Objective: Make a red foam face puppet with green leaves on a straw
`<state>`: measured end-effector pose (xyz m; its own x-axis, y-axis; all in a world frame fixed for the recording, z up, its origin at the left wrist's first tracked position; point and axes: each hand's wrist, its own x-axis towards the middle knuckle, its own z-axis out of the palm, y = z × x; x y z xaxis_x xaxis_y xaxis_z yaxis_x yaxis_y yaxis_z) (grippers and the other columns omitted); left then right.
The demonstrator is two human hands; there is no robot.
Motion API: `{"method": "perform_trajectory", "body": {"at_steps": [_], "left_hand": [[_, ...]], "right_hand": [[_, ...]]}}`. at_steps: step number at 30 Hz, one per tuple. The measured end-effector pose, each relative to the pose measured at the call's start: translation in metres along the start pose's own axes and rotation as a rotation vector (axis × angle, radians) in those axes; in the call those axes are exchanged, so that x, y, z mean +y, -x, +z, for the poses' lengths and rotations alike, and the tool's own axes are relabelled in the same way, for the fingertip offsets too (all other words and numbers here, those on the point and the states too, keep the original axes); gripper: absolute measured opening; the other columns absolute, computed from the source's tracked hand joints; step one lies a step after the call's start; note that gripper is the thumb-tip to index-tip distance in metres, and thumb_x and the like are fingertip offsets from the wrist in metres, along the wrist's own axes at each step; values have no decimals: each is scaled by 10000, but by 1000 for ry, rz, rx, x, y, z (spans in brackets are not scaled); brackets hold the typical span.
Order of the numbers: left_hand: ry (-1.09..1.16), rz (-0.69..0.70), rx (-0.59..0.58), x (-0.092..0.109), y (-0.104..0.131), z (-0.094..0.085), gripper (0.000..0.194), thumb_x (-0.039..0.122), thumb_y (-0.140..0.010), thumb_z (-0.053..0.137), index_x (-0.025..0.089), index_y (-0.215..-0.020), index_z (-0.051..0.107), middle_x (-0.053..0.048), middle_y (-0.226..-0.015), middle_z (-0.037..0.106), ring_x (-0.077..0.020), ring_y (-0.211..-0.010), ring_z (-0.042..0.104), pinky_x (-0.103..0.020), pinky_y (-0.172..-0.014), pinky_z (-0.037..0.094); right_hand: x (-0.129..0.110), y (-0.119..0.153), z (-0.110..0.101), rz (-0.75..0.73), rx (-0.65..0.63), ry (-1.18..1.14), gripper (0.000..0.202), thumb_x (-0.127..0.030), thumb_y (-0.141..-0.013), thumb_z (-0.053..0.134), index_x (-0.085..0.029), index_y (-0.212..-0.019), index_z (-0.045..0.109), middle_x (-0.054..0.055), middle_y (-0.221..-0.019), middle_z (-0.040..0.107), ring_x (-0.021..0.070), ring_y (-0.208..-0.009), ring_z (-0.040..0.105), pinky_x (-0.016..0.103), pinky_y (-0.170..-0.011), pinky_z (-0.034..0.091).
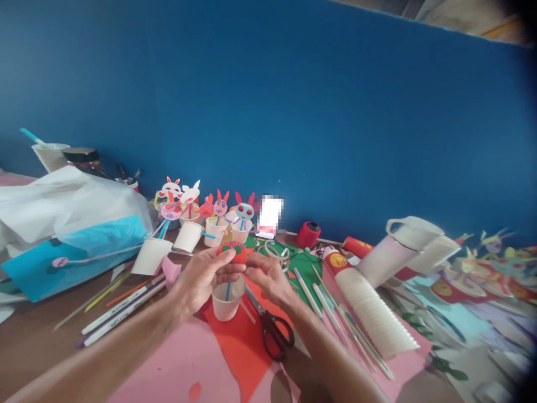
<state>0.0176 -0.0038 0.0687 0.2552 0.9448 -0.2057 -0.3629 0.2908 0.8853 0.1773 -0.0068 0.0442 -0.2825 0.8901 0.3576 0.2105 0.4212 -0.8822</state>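
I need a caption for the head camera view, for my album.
Left hand holds a red paper shape above a white cup; right hand and scissors are close by.

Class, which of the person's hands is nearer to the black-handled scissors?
The right. The right hand is just above the scissors in the picture; the left hand is farther off, up and to their left.

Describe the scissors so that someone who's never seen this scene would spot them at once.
Below the big blue wall, find the left hand and right hand. Just below the right one, over red paper, lie the scissors, blades pointing away. Their black looped handles set them apart from the straight pale pens to their right.
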Motion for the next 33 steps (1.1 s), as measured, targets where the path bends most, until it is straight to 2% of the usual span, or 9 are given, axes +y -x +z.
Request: {"method": "perform_trajectory", "body": {"at_steps": [4, 6, 9, 11, 16, 20, 26, 33], "left_hand": [[-35, 32, 27, -1, 1, 1, 140, 226, -698, 658, 135, -788, 603, -23, -668, 675, -157, -639, 669, -185, -511, 516], [-47, 34, 28, -1, 3, 2, 154, 238, -690, 664, 133, -783, 602, -20, -659, 669, -158, -638, 668, -181, -501, 508], [-66, 27, 17, 1, 6, 6, 162, 245, -687, 664, 131, -782, 599, -14, -639, 663, -151, -616, 661, -186, -497, 504], [-80, 20, 14, 1, 8, 8, 168, 243, -688, 661, 129, -793, 595, -17, -627, 665, -148, -606, 659, -191, -504, 503], [-111, 5, 1, 0, 10, 10, 181, 243, -688, 657, 116, -799, 591, -43, -613, 678, -150, -585, 656, -198, -504, 494], [-121, -14, -27, 0, 13, 12, 188, 253, -683, 659, 111, -788, 596, -48, -594, 679, -145, -547, 646, -208, -501, 495], [-166, -10, -62, 0, 15, 13, 214, 291, -698, 642, 102, -790, 601, -67, -585, 686, -144, -542, 642, -211, -511, 497], [-178, -9, -72, 0, 15, 13, 231, 295, -703, 640, 94, -809, 600, -82, -599, 693, -143, -546, 642, -212, -528, 499]], "right_hand": [[3, -8, -20, 112, 140, -63, 169, -235, -759, 504, -184, -833, 647, -4, -693, 570, 121, -634, 517, 233, -597, 402], [1, -11, -26, 144, 222, -149, 210, -225, -734, 542, -189, -928, 612, -28, -653, 519, 96, -572, 481, 206, -524, 380], [-7, -11, -30, 156, 284, -299, 373, -210, -705, 585, -210, -1071, 511, -58, -625, 471, 80, -545, 466, 186, -487, 367], [-13, -10, -28, 165, 285, -362, 376, -215, -693, 602, -199, -1055, 502, -60, -616, 478, 81, -553, 485, 190, -506, 387], [-23, -7, -21, 200, 287, -414, 205, -239, -677, 620, -168, -856, 548, -37, -616, 545, 98, -579, 547, 229, -588, 436], [-25, -5, -18, 180, 309, -383, 195, -237, -686, 618, -175, -857, 548, -40, -607, 556, 100, -580, 558, 230, -598, 442], [-26, -2, -16, 130, 264, -307, 176, -216, -730, 582, -185, -899, 547, -34, -642, 548, 103, -617, 555, 239, -631, 449], [-28, -1, -14, 101, 261, -258, 170, -214, -742, 560, -181, -908, 546, -49, -609, 503, 95, -590, 533, 217, -590, 435]]}}
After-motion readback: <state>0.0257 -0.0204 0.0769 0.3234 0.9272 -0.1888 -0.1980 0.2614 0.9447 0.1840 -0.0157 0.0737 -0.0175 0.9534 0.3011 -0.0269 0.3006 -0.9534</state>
